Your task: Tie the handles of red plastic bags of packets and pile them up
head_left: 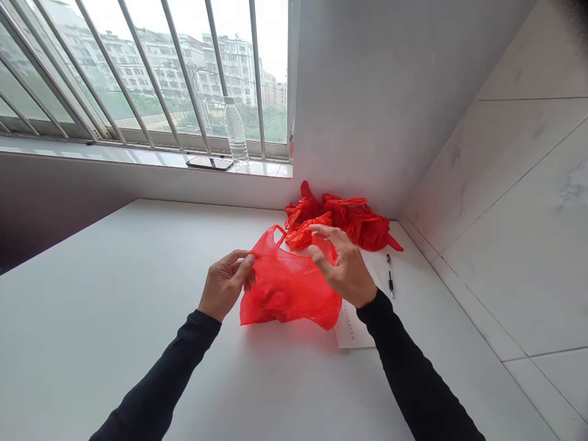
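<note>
"Between the two hands, what's that?"

"One thin, translucent red plastic bag (pixel 294 288), over the white, smooth-topped desk (pixel 138 318). Its lower part looks bunched; whether it rests on the surface, I can't tell."

"And the fingers?"

"On the left hand (pixel 225 283), thumb and fingers are closed in a pinch on the bag's upper left edge. On the right hand (pixel 345 264), they're spread well apart over the bag's right side, gripping nothing that I can see. I can't tell whether they brush the film."

"Anything else near them?"

"Just beyond the right fingers, a heap of crumpled red plastic bags (pixel 340 211). Below them, partly behind the bag, a white printed paper sheet (pixel 357 334); to their right, a slim black-and-clear pen (pixel 390 283)."

"Which step is this?"

"Spreading the bag out, I'd judge, with one side secured."

"And the next move?"

"It seems to call for the right fingers to close lightly on the bag's right side, so both hands can draw it flat without tearing the film."
</note>
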Demonstrator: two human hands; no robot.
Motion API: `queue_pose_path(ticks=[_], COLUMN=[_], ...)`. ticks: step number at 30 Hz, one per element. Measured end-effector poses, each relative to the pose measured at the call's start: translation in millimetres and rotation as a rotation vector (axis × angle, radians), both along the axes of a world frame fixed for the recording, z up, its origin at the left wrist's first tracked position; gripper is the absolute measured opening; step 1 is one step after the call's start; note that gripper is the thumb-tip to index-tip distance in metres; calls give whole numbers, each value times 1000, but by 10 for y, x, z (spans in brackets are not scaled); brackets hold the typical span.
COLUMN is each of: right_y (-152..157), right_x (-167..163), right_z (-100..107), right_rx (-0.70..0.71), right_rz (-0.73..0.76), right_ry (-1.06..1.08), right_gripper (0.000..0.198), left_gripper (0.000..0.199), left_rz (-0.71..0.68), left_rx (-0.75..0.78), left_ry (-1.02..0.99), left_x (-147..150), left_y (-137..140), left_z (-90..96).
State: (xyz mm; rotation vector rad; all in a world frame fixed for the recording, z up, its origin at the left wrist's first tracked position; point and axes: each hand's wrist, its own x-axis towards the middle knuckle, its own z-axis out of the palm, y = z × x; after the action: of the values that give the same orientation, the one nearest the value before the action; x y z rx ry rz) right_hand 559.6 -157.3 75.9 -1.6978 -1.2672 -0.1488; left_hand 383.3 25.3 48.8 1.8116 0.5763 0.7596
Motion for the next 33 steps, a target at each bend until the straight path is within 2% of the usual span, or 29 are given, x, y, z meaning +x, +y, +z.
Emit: queue_pose_path(ticks=[2, 5, 8, 10, 12, 15, 20, 21, 24, 27, 28, 30, 33], right_y=[50, 108, 124, 122, 125, 162, 222, 217, 182, 161, 163, 177, 212], right_x=[-79, -186, -300, -347, -349, -290, -181, -160, -89, -26, -13, -3, -19], right_z=[-50, -139, -177, -189, -221, -320, -479, -487, -469, -439, -435, -438, -469], right_rx=[-199, -468, -532, -583, -703, -851, -913, -918, -918, -907, -902, -891, -895], right_rz=[182, 378, 549, 610, 561, 456, 418, 407, 354, 248, 205, 135, 99], right_ry=[-72, -147, -183, -170, -126, -78, -14, 5, 49, 58, 52, 32, -10], right_gripper=[34, 28, 32, 36, 34, 23, 11, 16, 50, 63, 66, 70, 62], left_gripper=[29, 26, 26, 30, 35, 33, 28, 28, 29, 32, 36, 44, 47], left_rz=[-59, -129, -159, -153, -132, -142, -289, -317, -412, -517, -534, -456, -172], left_rx=[-22, 0, 96, 122, 94, -29, -276, -320, -522, -658, -631, -475, -209], left_ry=[24, 135, 336, 387, 359, 310, 210, 188, 130, 155, 201, 359, 581], left_x=[8, 21, 31, 35, 39, 54, 88, 91, 92, 98, 106, 130, 172], left_y=[-20, -50, -61, -48, -24, -10, -110, -137, -206, -254, -263, -265, -206], left_z=[22, 44, 11, -38, -83, -106, -50, -36, 10, 57, 65, 52, -51])
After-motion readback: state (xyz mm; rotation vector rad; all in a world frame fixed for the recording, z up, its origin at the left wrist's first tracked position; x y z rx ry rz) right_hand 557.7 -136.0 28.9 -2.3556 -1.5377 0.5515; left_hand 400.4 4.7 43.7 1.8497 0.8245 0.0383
